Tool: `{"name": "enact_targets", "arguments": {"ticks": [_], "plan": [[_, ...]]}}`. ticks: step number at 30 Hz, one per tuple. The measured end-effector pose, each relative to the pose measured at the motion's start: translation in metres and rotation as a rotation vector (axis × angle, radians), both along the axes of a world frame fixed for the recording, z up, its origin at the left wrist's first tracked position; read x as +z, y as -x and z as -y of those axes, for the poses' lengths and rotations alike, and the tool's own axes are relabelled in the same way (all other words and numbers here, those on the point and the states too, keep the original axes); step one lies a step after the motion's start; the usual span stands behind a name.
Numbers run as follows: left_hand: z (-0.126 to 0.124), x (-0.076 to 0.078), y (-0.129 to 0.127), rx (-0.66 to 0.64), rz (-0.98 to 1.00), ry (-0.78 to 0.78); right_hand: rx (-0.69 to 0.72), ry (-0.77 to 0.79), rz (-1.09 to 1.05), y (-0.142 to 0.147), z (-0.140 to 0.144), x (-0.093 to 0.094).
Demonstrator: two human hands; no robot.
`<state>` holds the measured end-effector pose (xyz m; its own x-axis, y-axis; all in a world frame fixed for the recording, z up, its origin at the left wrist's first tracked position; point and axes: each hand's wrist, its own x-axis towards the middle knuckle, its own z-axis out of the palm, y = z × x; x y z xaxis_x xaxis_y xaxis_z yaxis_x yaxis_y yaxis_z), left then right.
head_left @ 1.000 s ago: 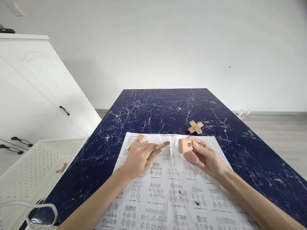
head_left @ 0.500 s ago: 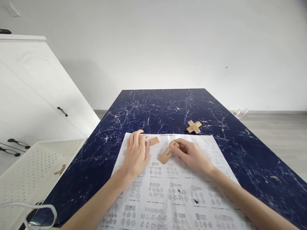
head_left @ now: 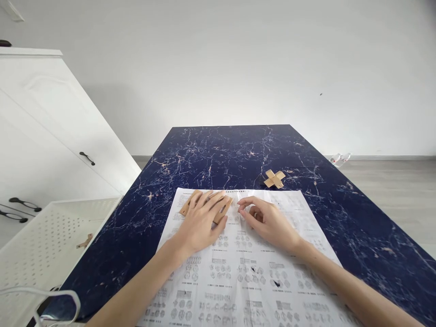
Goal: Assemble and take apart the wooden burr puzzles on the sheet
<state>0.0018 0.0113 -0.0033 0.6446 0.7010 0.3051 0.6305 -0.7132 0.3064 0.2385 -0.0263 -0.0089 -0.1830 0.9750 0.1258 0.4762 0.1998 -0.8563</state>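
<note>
Left grip flat on wooden pieces

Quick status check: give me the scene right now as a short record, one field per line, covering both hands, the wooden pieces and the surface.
left hand: flat, fingers spread over wooden pieces on the sheet
right hand: loosely curled, resting on the sheet, nothing visible in it
sheet: printed diagram sheet on the dark blue marbled table
cross piece: assembled wooden cross lies apart, beyond the sheet
left of table: white perforated basket, white cabinet
</note>
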Motion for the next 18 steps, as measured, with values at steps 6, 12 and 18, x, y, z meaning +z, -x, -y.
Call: {"name": "enact_targets", "arguments": {"ticks": [6,12,18], "plan": [[-0.002,-0.002,0.005,0.136,0.018,-0.096,-0.004,0.034,0.019,-0.001,-0.001,0.005],[-0.008,-0.012,0.015,0.289,0.017,-0.163,0.034,0.041,0.022,-0.003,0.001,0.004],[-0.009,-0.01,0.019,0.328,0.008,-0.211,-0.067,-0.24,0.12,-0.022,-0.008,0.006]]}}
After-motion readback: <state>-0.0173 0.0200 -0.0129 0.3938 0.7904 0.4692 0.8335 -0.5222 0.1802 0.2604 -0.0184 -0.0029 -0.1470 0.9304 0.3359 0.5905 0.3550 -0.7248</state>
